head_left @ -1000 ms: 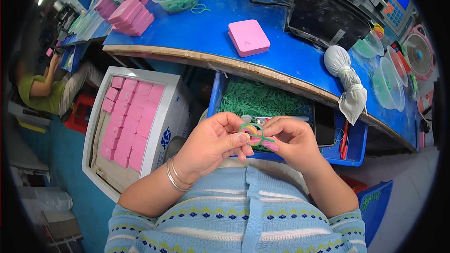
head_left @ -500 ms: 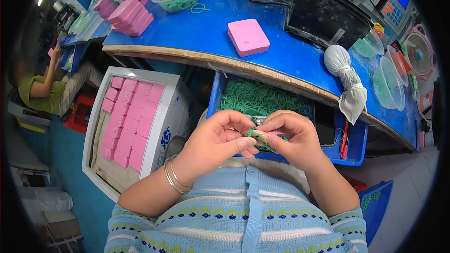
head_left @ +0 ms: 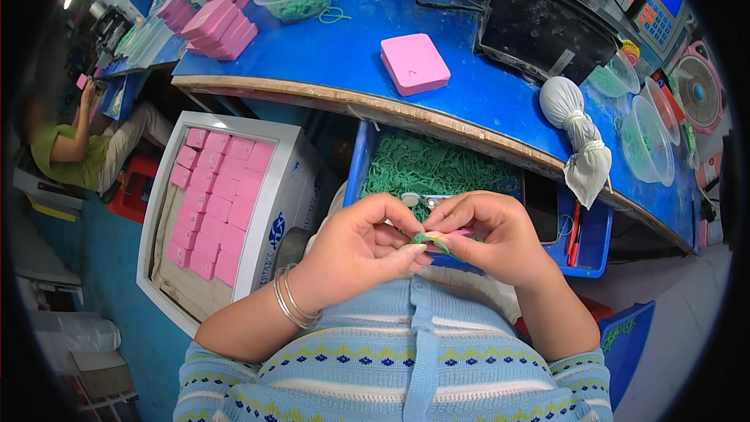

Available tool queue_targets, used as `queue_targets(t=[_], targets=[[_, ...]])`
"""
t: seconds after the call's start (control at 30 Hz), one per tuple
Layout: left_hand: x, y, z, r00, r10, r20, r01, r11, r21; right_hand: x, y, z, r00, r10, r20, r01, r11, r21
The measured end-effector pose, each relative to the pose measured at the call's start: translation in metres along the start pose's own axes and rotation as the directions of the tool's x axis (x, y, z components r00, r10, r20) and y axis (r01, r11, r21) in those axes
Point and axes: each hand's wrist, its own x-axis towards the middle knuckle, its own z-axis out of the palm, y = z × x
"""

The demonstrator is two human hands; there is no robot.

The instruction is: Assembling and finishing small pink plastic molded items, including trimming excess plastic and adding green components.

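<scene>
There are two foreground hands, two bangles, one white bundle, one fan.

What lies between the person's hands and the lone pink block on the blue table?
In the head view: the blue tray, holding tangled green cords and small pale round pieces; then the table's wooden edge and blue tabletop.

Left grip and right grip pinch green cord
Twelve o'clock from them: a pink block on the tabletop; two o'clock: a tied cloth bundle; nine o'clock: a box of pink pieces.
</scene>
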Motion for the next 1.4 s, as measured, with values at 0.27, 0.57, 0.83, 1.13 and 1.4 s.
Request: queue_targets(t=[0.27, 0.57, 0.83, 1.13, 1.4], targets=[[0.001, -0.002, 0.001, 0.999, 0.024, 0.043, -0.02, 0.996, -0.085, 0.0, 0.002, -0.004, 1.0, 0.016, 0.023, -0.018, 0.996, 0.089], [0.002, 0.001, 0.001, 0.999, 0.01, -0.033, -0.014, 0.995, -0.101, -0.001, 0.008, -0.002, 0.997, 0.067, -0.036, -0.058, 0.975, 0.213], [0.004, 0.002, -0.001, 0.991, 0.042, -0.127, -0.026, 0.992, 0.127, -0.003, 0.013, 0.002, 0.944, 0.309, -0.112, -0.246, 0.89, 0.384], [0.005, -0.001, -0.006, 0.993, 0.105, -0.056, -0.052, 0.805, 0.591, -0.002, 0.019, 0.005, 0.938, 0.321, -0.127, -0.248, 0.883, 0.398], [0.004, 0.012, -0.005, 0.684, 0.701, 0.202, -0.508, 0.26, 0.821, 0.001, 0.033, 0.002, 0.82, 0.547, -0.166, -0.333, 0.693, 0.64]])
